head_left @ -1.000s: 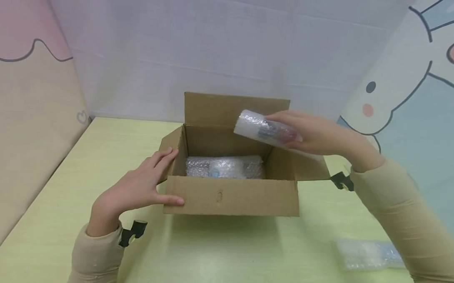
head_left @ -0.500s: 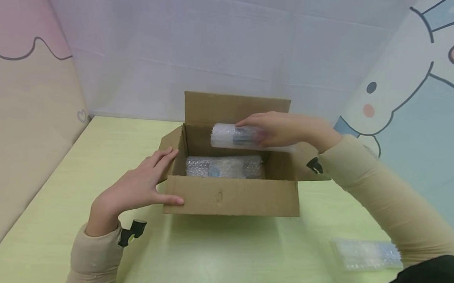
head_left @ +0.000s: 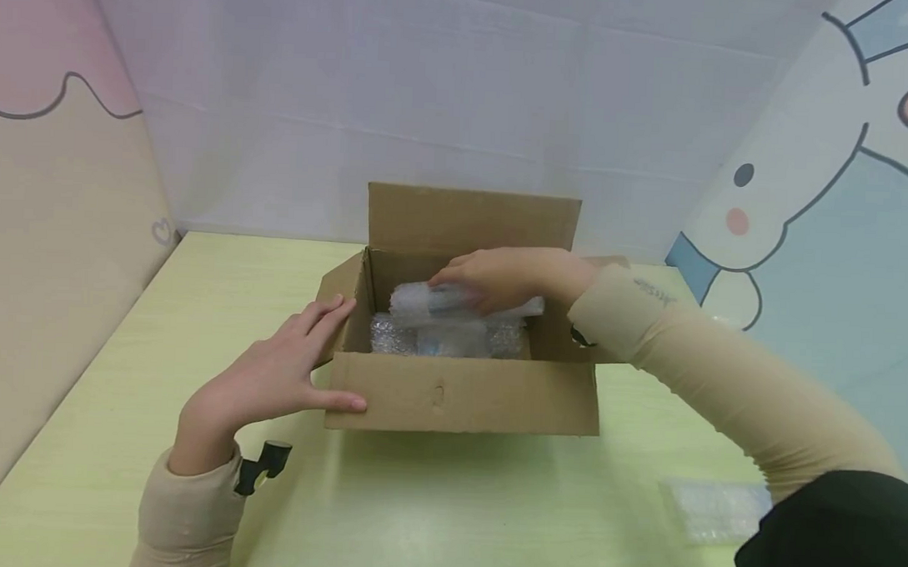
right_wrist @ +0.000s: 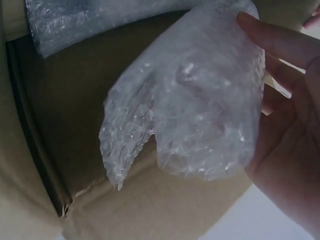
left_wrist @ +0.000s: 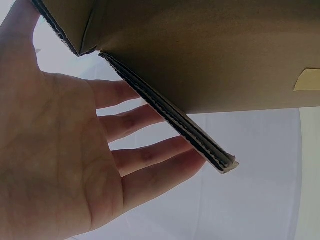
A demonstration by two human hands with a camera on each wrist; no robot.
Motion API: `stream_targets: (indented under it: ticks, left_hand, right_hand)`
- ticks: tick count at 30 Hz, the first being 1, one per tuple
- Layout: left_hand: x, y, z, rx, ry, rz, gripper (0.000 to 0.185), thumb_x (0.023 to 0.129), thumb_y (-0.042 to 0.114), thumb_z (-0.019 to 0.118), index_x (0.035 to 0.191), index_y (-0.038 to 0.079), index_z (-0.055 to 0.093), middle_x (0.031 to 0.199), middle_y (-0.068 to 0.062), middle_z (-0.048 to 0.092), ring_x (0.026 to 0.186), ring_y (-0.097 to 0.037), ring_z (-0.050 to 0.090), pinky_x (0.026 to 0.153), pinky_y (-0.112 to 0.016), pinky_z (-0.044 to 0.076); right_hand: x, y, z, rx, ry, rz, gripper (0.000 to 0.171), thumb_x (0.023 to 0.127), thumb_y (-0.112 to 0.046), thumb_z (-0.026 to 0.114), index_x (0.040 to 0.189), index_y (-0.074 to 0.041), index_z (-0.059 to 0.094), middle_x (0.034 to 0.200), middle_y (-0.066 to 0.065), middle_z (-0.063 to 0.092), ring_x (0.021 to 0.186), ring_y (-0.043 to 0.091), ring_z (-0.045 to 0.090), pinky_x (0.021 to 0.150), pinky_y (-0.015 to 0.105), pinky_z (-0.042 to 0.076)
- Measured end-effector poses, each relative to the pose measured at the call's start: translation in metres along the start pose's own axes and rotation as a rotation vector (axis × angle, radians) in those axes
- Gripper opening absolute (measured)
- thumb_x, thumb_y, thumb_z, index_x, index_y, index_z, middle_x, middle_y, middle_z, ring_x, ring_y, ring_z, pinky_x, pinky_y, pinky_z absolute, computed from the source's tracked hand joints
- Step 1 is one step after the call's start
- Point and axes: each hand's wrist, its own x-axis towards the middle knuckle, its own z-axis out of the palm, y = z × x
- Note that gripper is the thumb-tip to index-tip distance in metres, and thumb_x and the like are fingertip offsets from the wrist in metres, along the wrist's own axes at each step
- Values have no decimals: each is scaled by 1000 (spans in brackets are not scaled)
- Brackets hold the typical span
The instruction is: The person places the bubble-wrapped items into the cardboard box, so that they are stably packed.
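Observation:
My right hand (head_left: 503,277) grips a roll-shaped bundle in bubble wrap (head_left: 414,300) inside the open cardboard box (head_left: 510,398). In the right wrist view the wrap's loose, folded end (right_wrist: 205,120) shows, with my thumb and fingers round its side; what the wrap contains is hidden. Another bubble-wrapped bundle (head_left: 394,335) lies in the box, partly overlapped by the held one. My left hand (head_left: 270,377) rests at the box's left corner, fingers stretched along the side flap (left_wrist: 170,115) and thumb on the front flap.
A further bubble-wrapped packet (head_left: 720,510) lies on the pale yellow table (head_left: 431,508) at the right, near my right arm. The box's back flap (head_left: 471,221) stands up before the white backdrop (head_left: 356,88). Side panels with cartoon drawings close in the left and right.
My right hand has carried the bubble-wrapped bundle leftward and down, from above the box's right side to inside it, levelling it on the way. My left hand has stayed on the flaps.

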Motion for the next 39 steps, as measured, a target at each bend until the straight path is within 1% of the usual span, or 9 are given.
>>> stream_targets:
  ticks: [6,12,16,21,25,29,34,37,39]
  left_hand:
    - [0,0,1,-3,2,5,118,69,79,62,157,18,12,160,-11,21,139,-35,34,87,-54,49]
    - [1,1,1,-2,1,5,118,69,80,61,157,18,12,160,-11,21,140,-35,32,88,-54,49]
    - [1,1,2,-1,1,4,118,69,80,62,157,19,12,160,-11,21,140,-36,33,87,-54,50]
    - [0,2,2,-2,1,6,117,70,79,62,157,19,12,160,-11,21,141,-36,31,89,-55,49]
    - [0,3,2,-3,3,8,116,70,78,63,157,18,13,160,-11,21,142,-36,30,90,-55,48]
    - [0,3,1,-2,1,5,117,70,78,63,157,18,13,160,-11,20,142,-36,30,89,-55,49]
    - [1,3,0,2,-3,2,117,70,79,62,157,19,13,161,-10,19,142,-36,30,85,-52,50]
    - [1,4,0,4,-3,3,117,70,78,62,157,18,13,161,-10,19,141,-36,31,85,-52,51]
    - [0,5,0,4,-2,3,116,70,78,62,157,18,13,161,-10,19,141,-36,31,85,-52,51]
  right_hand:
    - [15,-3,8,-15,-19,23,61,94,-5,59,150,-12,35,150,11,42,137,27,43,110,41,38]
    - [24,0,17,-36,-51,43,66,95,-6,58,153,-16,30,151,12,40,134,26,45,108,38,41]
    - [27,2,21,-30,-43,43,69,93,-3,61,153,-17,30,150,12,42,130,25,49,106,38,43]
    - [30,5,28,-42,-32,33,74,90,-1,64,153,-18,30,145,11,47,124,24,52,103,37,44]
    - [31,4,32,-45,-11,18,75,88,-1,67,153,-15,31,140,12,51,120,24,55,102,36,45]
    - [31,3,35,-50,22,7,75,86,0,69,151,-13,34,134,12,53,111,22,57,97,35,48]
    - [33,6,38,-72,33,13,77,86,2,68,152,-16,32,128,12,53,98,21,57,90,35,50]
    - [34,7,39,-77,32,15,77,86,2,67,152,-17,32,126,12,53,97,21,56,89,35,50]
    - [33,7,38,-61,27,21,77,87,1,67,152,-18,32,127,11,53,98,20,55,90,35,49]
